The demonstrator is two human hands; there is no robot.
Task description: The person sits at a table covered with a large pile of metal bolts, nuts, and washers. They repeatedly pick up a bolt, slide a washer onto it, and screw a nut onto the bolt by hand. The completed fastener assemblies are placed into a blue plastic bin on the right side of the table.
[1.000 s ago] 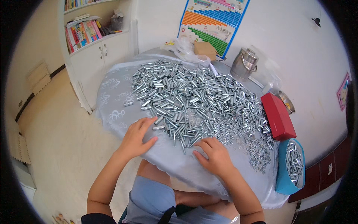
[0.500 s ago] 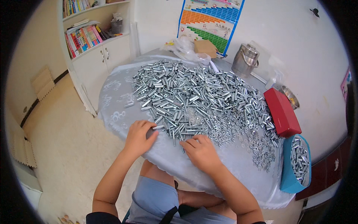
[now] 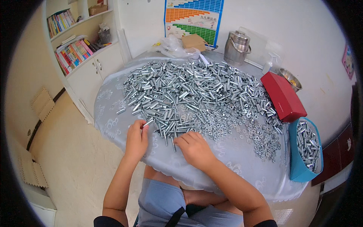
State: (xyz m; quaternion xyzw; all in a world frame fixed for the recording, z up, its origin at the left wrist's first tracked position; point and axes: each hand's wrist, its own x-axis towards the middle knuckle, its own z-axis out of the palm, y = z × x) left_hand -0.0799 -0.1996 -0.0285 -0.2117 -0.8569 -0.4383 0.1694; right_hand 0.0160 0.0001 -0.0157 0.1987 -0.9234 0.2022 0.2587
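My left hand (image 3: 137, 140) is at the near left edge of a big heap of metal fasteners (image 3: 177, 85), its thumb and fingers closed on a short shiny metal sleeve (image 3: 148, 123). To the right, my right hand (image 3: 194, 149) has its fingers bent and drawn together at a slim bolt (image 3: 173, 144), which sticks out of the heap toward me. Its fingertips are partly hidden. Between the hands another bolt (image 3: 165, 138) points my way. Loose nuts and washers (image 3: 217, 123) spread out beyond my right hand.
A grey patterned cloth (image 3: 234, 170) covers the round table. At right stand a red box (image 3: 285, 98) and a teal bin (image 3: 300, 170) with metal sleeves in it. Behind are a steel pot (image 3: 236, 49), a steel bowl (image 3: 297, 84) and a plastic bag (image 3: 174, 47).
My left hand has closed on a metal sleeve and turned more upright. My right hand stays by the bolt, its fingers drawn closer together. The whole view has shifted slightly.
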